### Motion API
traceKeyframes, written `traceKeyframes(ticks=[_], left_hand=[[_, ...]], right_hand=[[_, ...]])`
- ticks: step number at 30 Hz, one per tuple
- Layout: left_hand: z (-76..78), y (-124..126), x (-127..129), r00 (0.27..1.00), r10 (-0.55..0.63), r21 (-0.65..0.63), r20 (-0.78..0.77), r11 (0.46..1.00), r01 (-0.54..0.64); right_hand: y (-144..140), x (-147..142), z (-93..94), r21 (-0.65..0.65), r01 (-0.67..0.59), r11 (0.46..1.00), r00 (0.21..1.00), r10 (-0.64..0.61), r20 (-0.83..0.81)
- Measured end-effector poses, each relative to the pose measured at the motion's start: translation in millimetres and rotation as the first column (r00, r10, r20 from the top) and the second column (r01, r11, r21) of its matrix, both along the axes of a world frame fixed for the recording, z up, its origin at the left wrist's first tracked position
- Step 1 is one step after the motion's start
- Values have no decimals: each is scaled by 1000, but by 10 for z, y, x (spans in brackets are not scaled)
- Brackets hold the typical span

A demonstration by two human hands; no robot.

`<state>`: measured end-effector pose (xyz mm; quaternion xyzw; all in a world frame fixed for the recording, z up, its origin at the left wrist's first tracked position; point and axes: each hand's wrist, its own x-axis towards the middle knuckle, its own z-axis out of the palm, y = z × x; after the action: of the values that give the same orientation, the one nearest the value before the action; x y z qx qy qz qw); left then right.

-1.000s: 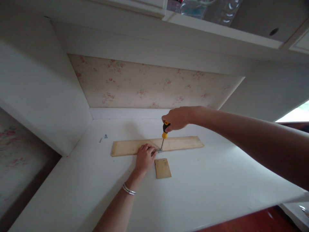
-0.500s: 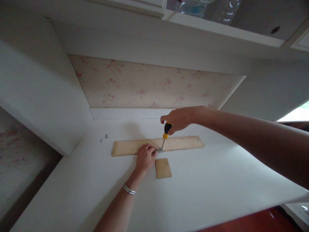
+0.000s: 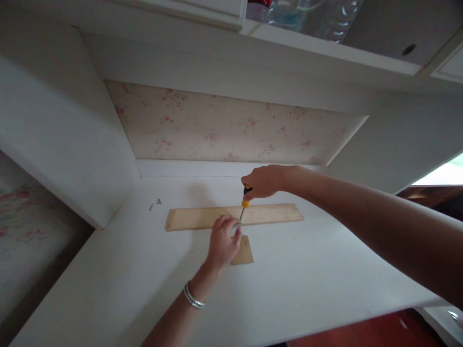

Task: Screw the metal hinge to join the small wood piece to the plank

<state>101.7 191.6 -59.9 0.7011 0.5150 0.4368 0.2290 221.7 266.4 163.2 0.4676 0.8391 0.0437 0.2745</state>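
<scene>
Nearest the camera, the left forearm runs up from the bottom edge with a thin silver bangle [image 3: 193,298] on the wrist. The left hand [image 3: 224,241] hovers low over the white, smooth, matte counter [image 3: 307,284], its fingers curled together by the screwdriver's tip as if to steady something small there; whether the grip pinches anything I cannot tell, since the fingers hide it. Partly under that hand lies a small square tan wooden piece [image 3: 246,253], flat on the counter, with what look like tiny holes near its far edge.

Just beyond, a long flat pale wooden board [image 3: 202,218] lies crosswise, bare and unfinished, its ends cut at a slant. The right hand [image 3: 265,181] reaches in from the right, its grip closed over the top of a yellow-and-black-handled screwdriver [image 3: 245,198], held nearly upright so its thin metal shaft bears down at the board's near edge.

Farther left, a couple of small loose screws [image 3: 155,204] rest on the counter. Behind rises faded floral wallpaper [image 3: 224,130], framed by white panels, with clear plastic bottles [image 3: 307,12] on a shelf above.
</scene>
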Motion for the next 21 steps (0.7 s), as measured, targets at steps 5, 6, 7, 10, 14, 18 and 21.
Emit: traceKeyframes(ticks=[5,6,7,10,14,18,21], left_hand=[[666,-554,855,474,-142,-253,869,696,672],[824,-622,1029,254,-65,-157,965,635,756],[977,-665,1177,51,15,-49,999,600,798],[1353,-674,1420,-250,254,86,934,522,849],[1543,-576,1431,-333,364,147,870,452,880],[1472,-569,1410,-256,295,77,921,507,858],[1397,-626,1404,-182,282,-23,942,595,803]], right_hand=[[42,-45,31,-68,45,997,999,-45,5],[52,-51,33,-88,61,994,998,-61,9],[59,-55,34,-112,77,991,997,-76,9],[56,-52,34,-178,110,978,993,-115,-20],[38,-28,28,-174,120,977,988,-135,-77],[61,-1,25,-183,144,972,982,-164,-98],[95,28,23,-224,176,959,971,-206,-119]])
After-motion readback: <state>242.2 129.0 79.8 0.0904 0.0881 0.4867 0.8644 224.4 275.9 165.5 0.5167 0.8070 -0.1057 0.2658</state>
